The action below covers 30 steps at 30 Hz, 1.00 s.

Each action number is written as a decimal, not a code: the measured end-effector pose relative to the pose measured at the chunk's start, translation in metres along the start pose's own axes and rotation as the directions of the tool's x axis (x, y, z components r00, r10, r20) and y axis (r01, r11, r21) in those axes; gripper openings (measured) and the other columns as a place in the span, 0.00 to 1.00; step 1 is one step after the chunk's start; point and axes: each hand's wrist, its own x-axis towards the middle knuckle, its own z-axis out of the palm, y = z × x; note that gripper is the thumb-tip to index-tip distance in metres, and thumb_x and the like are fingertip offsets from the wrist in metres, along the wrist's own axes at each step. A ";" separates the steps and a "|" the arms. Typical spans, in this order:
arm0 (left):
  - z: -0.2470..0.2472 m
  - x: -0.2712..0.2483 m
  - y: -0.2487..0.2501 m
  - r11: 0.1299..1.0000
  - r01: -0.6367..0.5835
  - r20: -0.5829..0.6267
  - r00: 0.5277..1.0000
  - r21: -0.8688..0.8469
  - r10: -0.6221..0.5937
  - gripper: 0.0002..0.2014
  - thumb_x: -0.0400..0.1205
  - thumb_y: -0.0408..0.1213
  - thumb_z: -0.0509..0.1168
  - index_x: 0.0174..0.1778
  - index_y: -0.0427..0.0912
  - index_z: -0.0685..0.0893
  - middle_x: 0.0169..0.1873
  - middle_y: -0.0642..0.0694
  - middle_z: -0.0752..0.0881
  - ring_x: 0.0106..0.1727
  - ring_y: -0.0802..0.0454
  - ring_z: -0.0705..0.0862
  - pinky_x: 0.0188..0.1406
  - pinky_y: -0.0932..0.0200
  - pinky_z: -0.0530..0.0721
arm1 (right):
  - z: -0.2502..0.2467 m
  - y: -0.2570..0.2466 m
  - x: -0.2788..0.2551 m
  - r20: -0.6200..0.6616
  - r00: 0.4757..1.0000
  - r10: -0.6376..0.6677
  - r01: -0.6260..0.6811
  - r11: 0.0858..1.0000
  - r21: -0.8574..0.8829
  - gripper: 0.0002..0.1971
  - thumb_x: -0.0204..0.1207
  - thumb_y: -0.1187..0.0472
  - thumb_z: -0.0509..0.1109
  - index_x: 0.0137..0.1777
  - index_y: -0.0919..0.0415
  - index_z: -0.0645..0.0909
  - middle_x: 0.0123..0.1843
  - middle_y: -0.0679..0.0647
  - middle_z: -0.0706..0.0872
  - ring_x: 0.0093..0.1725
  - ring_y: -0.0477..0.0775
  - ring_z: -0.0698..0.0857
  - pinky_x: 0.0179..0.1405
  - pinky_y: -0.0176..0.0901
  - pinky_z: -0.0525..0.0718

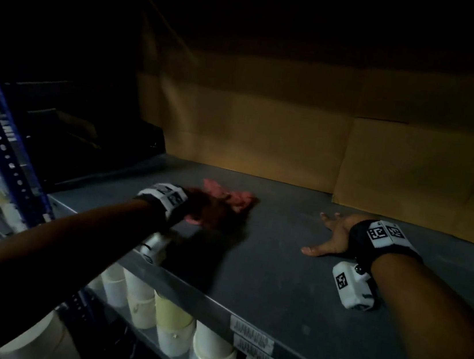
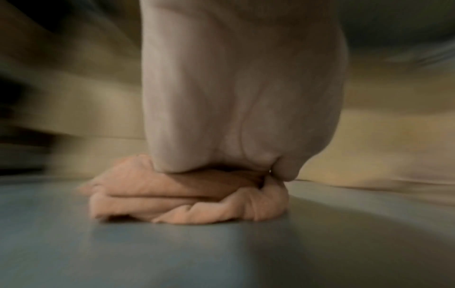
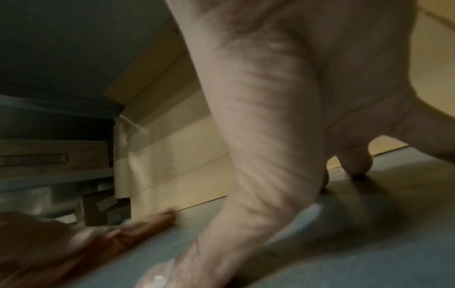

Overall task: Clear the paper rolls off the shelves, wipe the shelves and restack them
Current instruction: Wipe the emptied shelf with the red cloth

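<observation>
Pressing down from above, the left hand (image 1: 210, 210) bears on a bunched pink cloth (image 1: 228, 198); the left wrist view shows the palm (image 2: 236, 97) squashing the folded fabric (image 2: 187, 198) flat against the grey shelf (image 1: 277, 275). Whether its fingers curl into the cloth or lie straight over it cannot be told, since the hand is blurred in the head view. Well to the right of it, the right hand (image 1: 329, 236) is splayed wide, fingers straight and apart, its fingertips (image 3: 357, 163) planted on the bare shelf surface and holding nothing. Just beyond both hands, brown cardboard (image 1: 266, 129) lines the back of the shelf. Below the left forearm, under the front edge of the shelf, white paper rolls (image 1: 172, 321) stand upright in a row on the lower level.
</observation>
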 end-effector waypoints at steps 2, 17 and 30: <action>0.030 0.012 0.021 0.976 -0.056 -0.079 0.994 0.212 0.075 0.30 0.89 0.47 0.71 0.80 0.32 0.71 0.77 0.30 0.79 0.79 0.35 0.78 0.72 0.41 0.85 | 0.000 0.001 -0.003 -0.023 1.000 -0.001 0.001 1.000 -0.007 0.66 0.65 0.11 0.57 0.93 0.50 0.36 0.94 0.61 0.48 0.89 0.64 0.65 0.83 0.57 0.72; 0.014 -0.033 0.053 0.991 0.124 -0.151 0.980 -0.044 -0.129 0.14 0.94 0.56 0.49 0.73 0.61 0.72 0.79 0.48 0.75 0.79 0.41 0.76 0.81 0.40 0.70 | 0.001 -0.001 -0.008 -0.050 0.998 -0.025 0.025 1.000 -0.018 0.64 0.69 0.13 0.56 0.93 0.53 0.39 0.91 0.65 0.60 0.84 0.65 0.72 0.81 0.58 0.75; 0.054 -0.057 -0.054 0.984 0.099 -0.217 0.974 0.148 -0.066 0.33 0.79 0.82 0.32 0.82 0.86 0.35 0.89 0.68 0.36 0.91 0.38 0.34 0.83 0.18 0.41 | -0.001 0.001 -0.026 -0.069 0.997 -0.032 0.029 0.998 -0.049 0.62 0.69 0.12 0.53 0.94 0.51 0.41 0.94 0.62 0.52 0.88 0.64 0.66 0.81 0.52 0.73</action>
